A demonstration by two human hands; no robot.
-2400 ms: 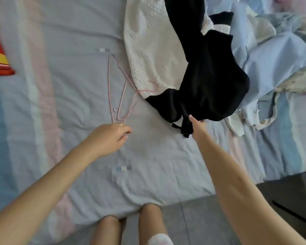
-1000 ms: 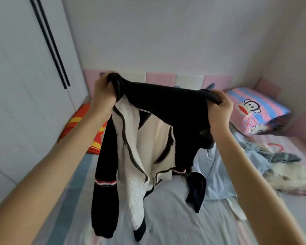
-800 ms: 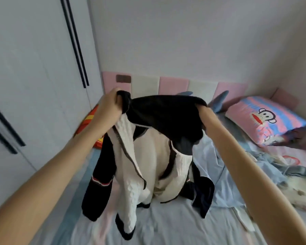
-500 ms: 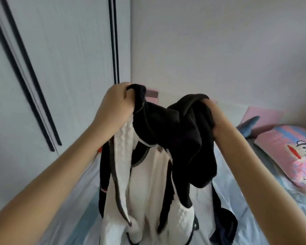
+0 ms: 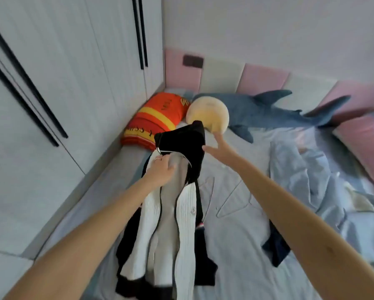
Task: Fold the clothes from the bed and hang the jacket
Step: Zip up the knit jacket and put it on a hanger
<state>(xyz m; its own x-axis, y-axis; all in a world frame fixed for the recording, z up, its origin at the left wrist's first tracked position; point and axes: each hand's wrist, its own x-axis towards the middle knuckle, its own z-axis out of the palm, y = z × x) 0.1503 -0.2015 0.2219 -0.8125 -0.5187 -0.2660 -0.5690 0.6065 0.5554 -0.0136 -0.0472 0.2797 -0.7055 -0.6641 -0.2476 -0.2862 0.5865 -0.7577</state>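
Hands: left hand [image 5: 160, 172] in a pinch on one jacket [image 5: 186, 213], right hand [image 5: 219, 149] spread; perhaps two hangers [image 5: 229, 199].

Bright, soft, even daylight with a cool bluish cast; its source lies outside the view. Shadows are faint and diffuse, seen mainly in the creases of the bed [image 5: 235, 245]. Wide-angle distortion slants and bows the wardrobe [image 5: 52, 83] lines toward the left edge. Motion blur smears those lines, the lower hem of the jacket [image 5: 166, 224] and the pillow [image 5: 367, 144] at right.
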